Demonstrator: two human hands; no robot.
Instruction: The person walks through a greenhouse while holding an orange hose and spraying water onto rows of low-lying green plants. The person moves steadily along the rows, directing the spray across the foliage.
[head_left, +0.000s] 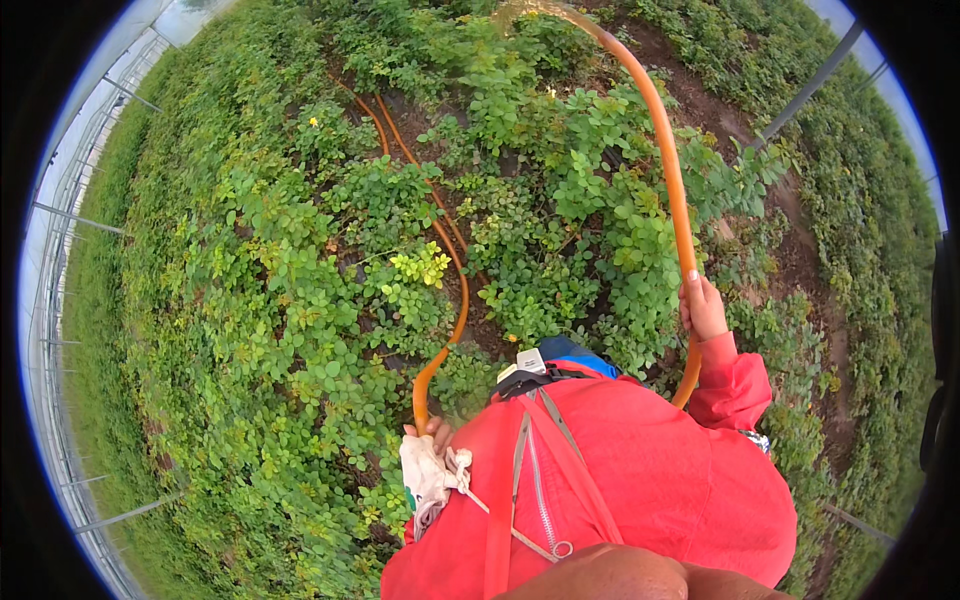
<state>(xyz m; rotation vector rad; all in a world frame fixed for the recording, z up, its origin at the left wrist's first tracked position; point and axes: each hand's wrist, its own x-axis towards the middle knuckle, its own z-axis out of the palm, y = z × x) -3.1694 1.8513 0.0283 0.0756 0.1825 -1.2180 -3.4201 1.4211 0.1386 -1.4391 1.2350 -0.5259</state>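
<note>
My right hand (703, 306) is closed around an orange hose (667, 150), which arches up and forward from beside my body. Water sprays from its far end at the top of the view. At my left side, my left hand (431, 433) grips another stretch of orange hose (424, 390) near my waist; part of that hand is hidden by a whitish cloth (424, 469) tied with a knotted cord. From there the hose runs forward between leafy plants (300, 270). I wear a red jacket (637, 465) with a zip.
Dense green bushes, some with yellow flowers (313, 121), surround me. Two lines of orange hose (405, 150) lie on the soil ahead. A bare dirt path (799, 217) runs along the right. Metal poles (810, 86) stand at both sides, with greenhouse sheeting at the left.
</note>
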